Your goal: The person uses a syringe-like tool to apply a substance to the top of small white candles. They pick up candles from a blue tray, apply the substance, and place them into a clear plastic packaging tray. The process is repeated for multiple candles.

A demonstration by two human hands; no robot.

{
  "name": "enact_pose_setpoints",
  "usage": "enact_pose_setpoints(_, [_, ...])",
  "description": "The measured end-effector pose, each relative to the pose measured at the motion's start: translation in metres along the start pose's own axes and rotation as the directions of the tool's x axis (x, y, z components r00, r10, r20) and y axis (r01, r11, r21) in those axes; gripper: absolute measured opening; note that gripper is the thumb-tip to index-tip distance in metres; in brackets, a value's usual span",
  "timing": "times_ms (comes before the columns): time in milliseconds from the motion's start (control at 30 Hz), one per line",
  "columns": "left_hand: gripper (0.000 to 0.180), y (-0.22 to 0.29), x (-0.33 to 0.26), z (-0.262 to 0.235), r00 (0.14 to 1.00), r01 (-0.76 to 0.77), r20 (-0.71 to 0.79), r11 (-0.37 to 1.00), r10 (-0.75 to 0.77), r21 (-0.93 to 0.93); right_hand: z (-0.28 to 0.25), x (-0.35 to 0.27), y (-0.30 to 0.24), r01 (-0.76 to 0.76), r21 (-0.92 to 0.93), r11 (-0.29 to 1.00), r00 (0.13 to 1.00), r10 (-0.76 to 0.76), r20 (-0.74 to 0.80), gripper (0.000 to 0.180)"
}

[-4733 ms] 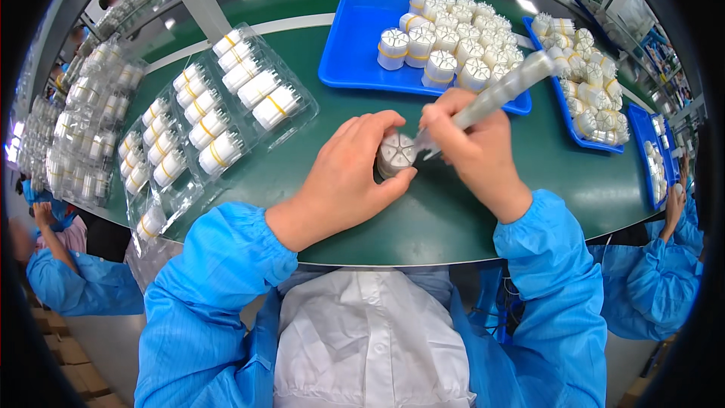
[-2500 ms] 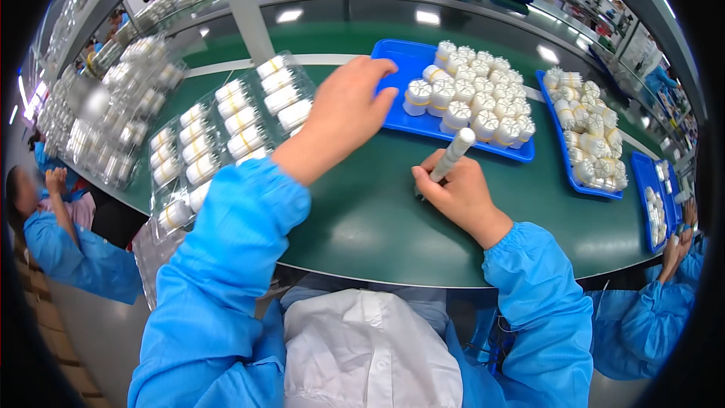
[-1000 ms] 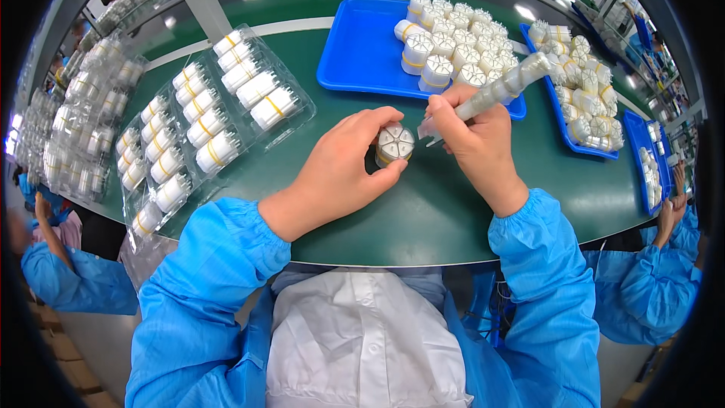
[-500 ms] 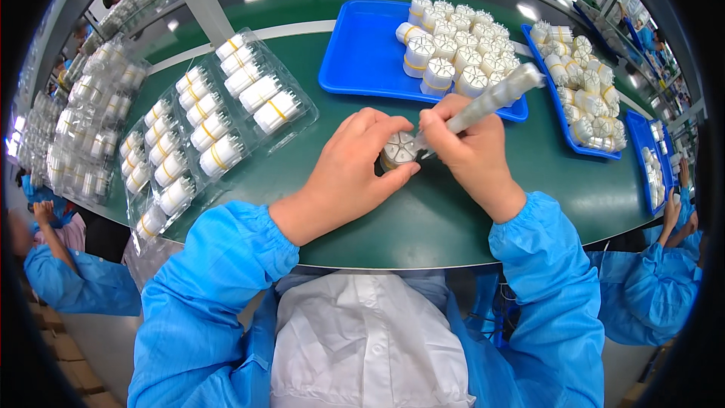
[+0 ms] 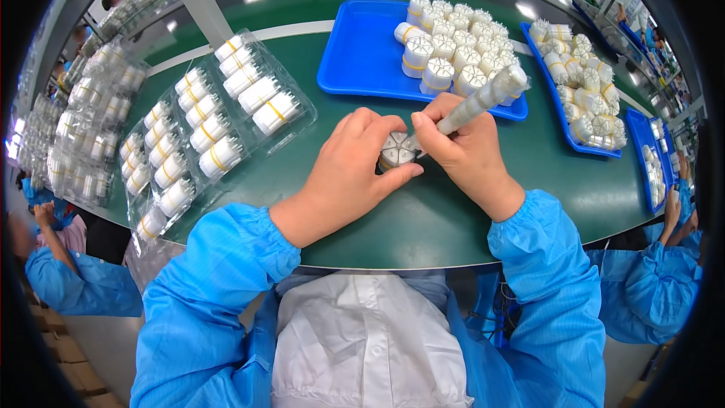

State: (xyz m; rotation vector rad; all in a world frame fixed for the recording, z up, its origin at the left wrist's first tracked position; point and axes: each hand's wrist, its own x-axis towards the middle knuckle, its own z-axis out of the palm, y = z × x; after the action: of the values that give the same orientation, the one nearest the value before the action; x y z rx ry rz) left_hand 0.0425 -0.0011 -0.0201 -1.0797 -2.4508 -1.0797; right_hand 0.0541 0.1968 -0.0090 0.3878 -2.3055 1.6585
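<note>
Between the thumb and fingers of my left hand [image 5: 343, 170] stands a short white cylindrical part [image 5: 398, 149], its round top split into wedge-like segments. My right hand [image 5: 470, 155] grips a thick pen-like tool [image 5: 483, 98] with a pale, wrapped-looking handle. Its narrow tip meets the right side of the part's top, though fingers partly cover the contact. Just beyond my hands, a blue tray [image 5: 362, 57] carries many similar white cylinders [image 5: 468, 49] with yellow bands, grouped on its right side.
A clear blister tray [image 5: 291, 117] with rows of banded white parts lies to the left, and stacked filled blister packs [image 5: 94, 121] rise beyond it. Another blue tray [image 5: 600, 153] of parts sits at the right. Co-workers in blue sleeves [image 5: 79, 283] sit on both sides.
The tool's handle has swung slightly left and stands a little more upright. My right fingers have shifted slightly left over the part; my left hand keeps its hold.
</note>
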Motion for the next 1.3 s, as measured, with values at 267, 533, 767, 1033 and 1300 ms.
enact_pose_setpoints(267, [0.059, 0.002, -0.007, 0.004, 0.999, 0.028, -0.037, 0.973, -0.038, -0.230, -0.005, 0.002, -0.005, -0.034, 0.091, 0.995, 0.999, 0.035, -0.019, 0.019])
enact_pose_setpoints(533, [0.060, 0.001, -0.003, 0.002, 0.999, 0.045, 0.023, 0.999, -0.045, -0.017, -0.003, 0.000, -0.003, 0.015, -0.020, 1.000, 1.000, -0.015, 0.021, 0.021])
enact_pose_setpoints(767, [0.061, 0.003, -0.008, 0.002, 0.996, 0.084, -0.001, 0.965, -0.086, -0.250, -0.007, 0.003, -0.012, -0.036, 0.132, 0.991, 0.999, 0.038, -0.008, 0.018])
enact_pose_setpoints(1033, [0.057, -0.004, -0.006, 0.004, 0.991, 0.122, 0.105, 0.893, -0.085, -0.433, -0.006, 0.001, -0.005, -0.054, 0.044, 0.998, 0.997, 0.051, 0.058, 0.019])
enact_pose_setpoints(1300, [0.053, -0.014, -0.027, -0.016, 0.966, 0.257, 0.184, 0.740, -0.181, -0.622, -0.008, 0.008, 0.005, -0.038, 0.047, 0.998, 0.993, 0.043, -0.110, 0.018])
